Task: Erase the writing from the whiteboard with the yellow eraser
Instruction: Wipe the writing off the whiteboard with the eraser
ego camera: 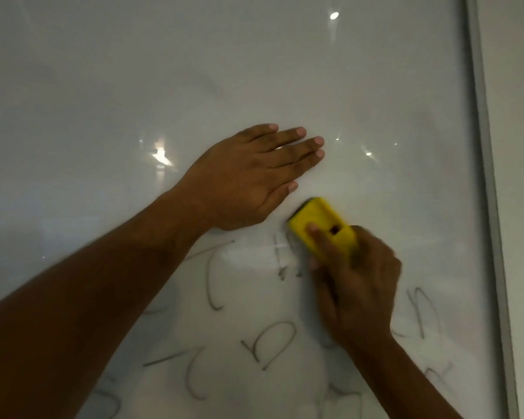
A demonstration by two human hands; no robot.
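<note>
A glossy whiteboard [254,71] fills the view. My right hand [357,282] grips the yellow eraser [318,219] and presses it against the board; the eraser is motion-blurred. Just left of the eraser a half-smeared dark letter [282,258] shows. More dark handwritten letters [270,343] cover the lower part of the board, below and beside both arms. My left hand [251,179] lies flat on the board above and to the left of the eraser, fingers stretched out together, holding nothing. The upper board carries no writing, only faint smudges.
The board's grey frame [487,176] runs down the right side, with a pale wall [521,116] beyond it. Ceiling lights reflect as bright spots [161,155] on the board surface.
</note>
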